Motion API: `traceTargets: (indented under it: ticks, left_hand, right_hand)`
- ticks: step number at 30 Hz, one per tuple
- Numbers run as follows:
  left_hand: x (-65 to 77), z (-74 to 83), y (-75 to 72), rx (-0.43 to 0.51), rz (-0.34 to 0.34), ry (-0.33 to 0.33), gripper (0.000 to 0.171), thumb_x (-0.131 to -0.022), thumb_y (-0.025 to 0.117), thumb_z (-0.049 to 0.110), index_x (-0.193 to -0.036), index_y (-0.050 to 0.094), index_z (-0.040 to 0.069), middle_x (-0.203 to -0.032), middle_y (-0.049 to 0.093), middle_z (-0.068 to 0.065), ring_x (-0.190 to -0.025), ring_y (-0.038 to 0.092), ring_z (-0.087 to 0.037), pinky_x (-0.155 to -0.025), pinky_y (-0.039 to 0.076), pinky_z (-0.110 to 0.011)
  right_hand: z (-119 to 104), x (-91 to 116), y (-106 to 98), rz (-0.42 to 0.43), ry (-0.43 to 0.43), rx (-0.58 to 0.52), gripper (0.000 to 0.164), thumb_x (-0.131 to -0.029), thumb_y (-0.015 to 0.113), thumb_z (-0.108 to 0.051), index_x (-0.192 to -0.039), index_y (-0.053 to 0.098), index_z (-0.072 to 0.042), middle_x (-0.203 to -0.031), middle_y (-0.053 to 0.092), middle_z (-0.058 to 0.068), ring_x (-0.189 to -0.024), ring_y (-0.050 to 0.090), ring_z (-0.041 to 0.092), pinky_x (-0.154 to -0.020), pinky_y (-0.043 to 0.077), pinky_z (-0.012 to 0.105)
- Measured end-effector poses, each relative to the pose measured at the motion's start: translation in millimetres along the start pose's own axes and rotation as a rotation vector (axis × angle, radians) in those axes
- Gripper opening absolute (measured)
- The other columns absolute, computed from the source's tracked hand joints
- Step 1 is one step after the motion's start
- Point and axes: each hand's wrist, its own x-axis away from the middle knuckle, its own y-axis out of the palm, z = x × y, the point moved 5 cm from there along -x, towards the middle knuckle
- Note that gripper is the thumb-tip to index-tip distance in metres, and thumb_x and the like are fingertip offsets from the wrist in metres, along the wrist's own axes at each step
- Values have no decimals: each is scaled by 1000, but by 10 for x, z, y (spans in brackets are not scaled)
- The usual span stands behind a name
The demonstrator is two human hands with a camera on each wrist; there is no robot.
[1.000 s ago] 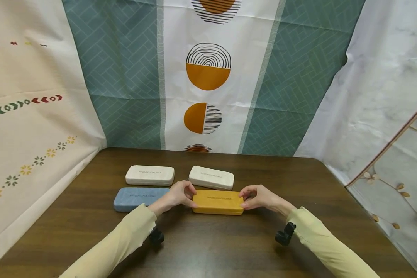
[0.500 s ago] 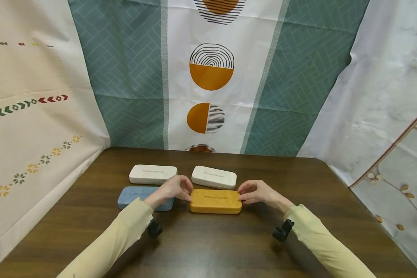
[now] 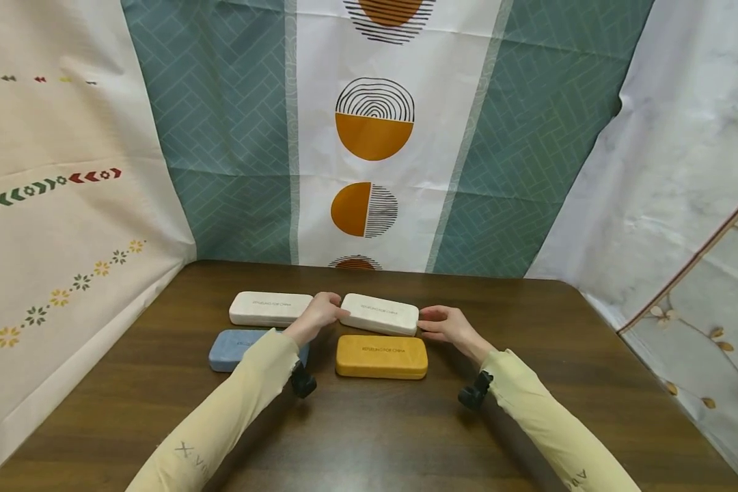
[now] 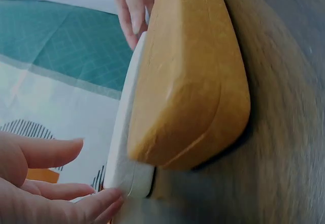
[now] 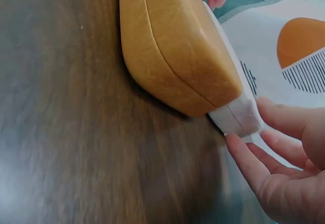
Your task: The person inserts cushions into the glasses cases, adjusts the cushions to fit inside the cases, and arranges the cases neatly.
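A white glasses case (image 3: 379, 316) lies slightly slanted behind a yellow glasses case (image 3: 381, 358). My left hand (image 3: 316, 318) reaches over to the white case's left end. In the left wrist view its fingertips (image 4: 112, 195) touch that end, while the thumb stands off it. At the opposite end is my right hand (image 3: 455, 329). The right wrist view has its thumb and index finger spread about the white case's end (image 5: 238, 116), at or touching its corners. Neither hand touches the yellow case, which hides much of the white one in both wrist views.
A second white glasses case (image 3: 264, 309) lies at the back left. In front of it is a blue glasses case (image 3: 229, 347), partly covered by the left arm. The brown wooden table (image 3: 381, 437) ends at a patterned cloth (image 3: 221, 137) behind.
Both hands have left the ends of the yellow case and moved back to the ends of the white one behind it. The yellow case stays on the table.
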Motion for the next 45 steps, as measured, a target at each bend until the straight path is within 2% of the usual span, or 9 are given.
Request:
traceTargets:
  ticks: [2,5,11,14,16,18,21,32,45]
  left_hand:
    - [-6,-2,26,7,0,2,42,-86,57,-2,-123,41,-14,-130,36,-28,-116,38,-35,-88,39,-39]
    - [22,13,59,-20,19,39,10,-85,55,-4,-83,47,-11,-97,46,-26,-85,44,-30,-69,36,-31]
    - [68,24,108,-46,38,109,40,-82,56,-7,-63,24,7,-63,18,-5,-57,18,-19,-57,19,-32]
    - [72,16,109,-34,26,109,38,-82,56,-8,-65,23,1,-62,12,-4,-56,14,-19,-57,18,-32]
    - [92,16,95,-54,23,101,24,-82,57,-5,-70,37,-8,-62,30,-8,-57,30,-20,-56,27,-30]
    - [124,17,78,-85,10,88,18,-82,60,-3,-91,48,-15,-79,47,-17,-71,47,-26,-63,40,-32]
    - [189,25,41,-123,-17,66,44,-79,66,-1,-118,48,-12,-115,47,-27,-97,51,-34,-75,47,-38]
    - [254,-65,90,-183,-183,54,33,-68,75,-7,-97,60,-8,-83,57,-11,-66,52,-15,-56,49,-26]
    - [240,-108,91,-162,-190,60,31,-68,74,-9,-96,60,-9,-80,59,-9,-64,53,-14,-55,49,-27]
  right_hand:
    - [-12,-35,22,19,3,-13,40,-83,63,1,-120,48,10,-115,50,23,-92,59,30,-77,46,38]
    - [-31,-72,48,22,-12,-45,41,-84,60,4,-121,45,11,-116,48,25,-90,59,27,-78,46,39]
    - [-16,-122,41,47,-11,-108,42,-83,58,9,-122,44,12,-112,50,26,-85,60,23,-78,46,40]
    - [-13,-126,41,42,-19,-96,42,-84,59,8,-122,44,12,-111,51,25,-85,60,23,-78,46,39]
    - [-19,-106,38,38,-22,-72,42,-84,59,6,-122,44,12,-110,51,24,-87,60,24,-78,46,40]
    - [-25,-60,19,41,-12,-26,40,-84,61,2,-120,45,12,-106,52,23,-87,59,26,-77,46,40]
    - [-39,43,-18,36,30,70,38,-84,64,-6,-113,48,12,-97,53,19,-83,59,28,-72,49,39]
    - [-43,243,68,-202,33,182,31,-80,70,-12,-100,59,8,-90,61,13,-81,60,24,-69,50,38]
    - [-7,260,91,-148,67,151,28,-78,71,-8,-97,60,9,-87,61,14,-78,61,24,-67,50,37]
